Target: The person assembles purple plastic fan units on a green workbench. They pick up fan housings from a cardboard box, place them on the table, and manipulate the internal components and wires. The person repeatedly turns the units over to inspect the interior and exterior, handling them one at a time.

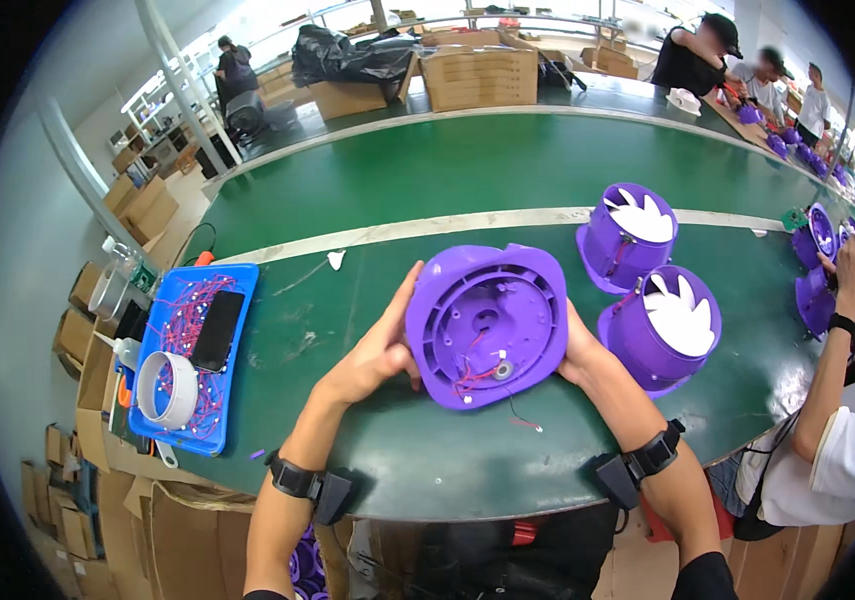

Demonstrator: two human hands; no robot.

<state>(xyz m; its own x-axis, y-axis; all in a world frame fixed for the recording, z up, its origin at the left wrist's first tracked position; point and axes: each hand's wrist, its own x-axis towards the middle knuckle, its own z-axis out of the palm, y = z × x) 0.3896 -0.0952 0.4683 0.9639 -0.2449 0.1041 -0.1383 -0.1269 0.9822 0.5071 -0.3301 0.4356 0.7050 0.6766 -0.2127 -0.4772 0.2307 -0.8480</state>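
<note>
Between both hands I hold a purple plastic housing (457, 345), its hollow inside turned toward me. Red wires, small white connectors and a round metal part sit in its lower inside, and one thin wire hangs below its rim. My left hand (387, 345) grips the left side, thumb bent near the lower edge. My right hand (577, 345) holds the right side, with most of its fingers hidden behind the housing. Just right of it stand two purple fan units with white blades, a nearer one (637, 355) and a farther one (612, 255).
At left lies a blue tray (165, 438) with red wires, a black phone (218, 330) and a white ring (167, 390). A plastic bottle (127, 262) stands beside it. At right, a co-worker's arm (827, 370) reaches toward purple parts. Cardboard boxes (479, 80) stand across the green table (387, 165).
</note>
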